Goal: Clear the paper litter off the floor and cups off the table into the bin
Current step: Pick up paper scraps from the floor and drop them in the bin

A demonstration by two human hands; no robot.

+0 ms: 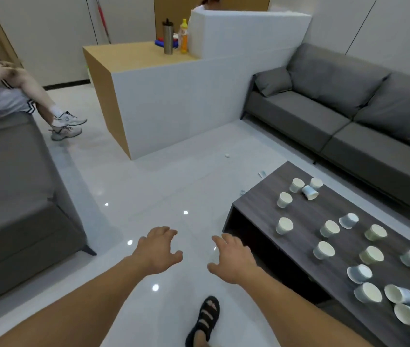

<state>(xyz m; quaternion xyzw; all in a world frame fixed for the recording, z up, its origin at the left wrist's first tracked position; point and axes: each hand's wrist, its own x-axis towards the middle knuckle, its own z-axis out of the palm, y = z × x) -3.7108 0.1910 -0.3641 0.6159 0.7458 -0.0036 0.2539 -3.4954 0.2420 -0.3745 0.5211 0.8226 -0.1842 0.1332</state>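
Left grip (157,249) and right grip (232,259) hover empty, fingers spread wide, probably readying to gather. Beside the right grip, cups (284,225) crowd the surface (256,211), some tipped, several near its left edge. Paper scraps (262,174) lie on open floor (123,186) beyond its far corner. No bin shows.

Both bare arms reach forward; left hand (157,249) and right hand (231,259) hang palm-down, fingers spread, loosely curled, holding nothing.
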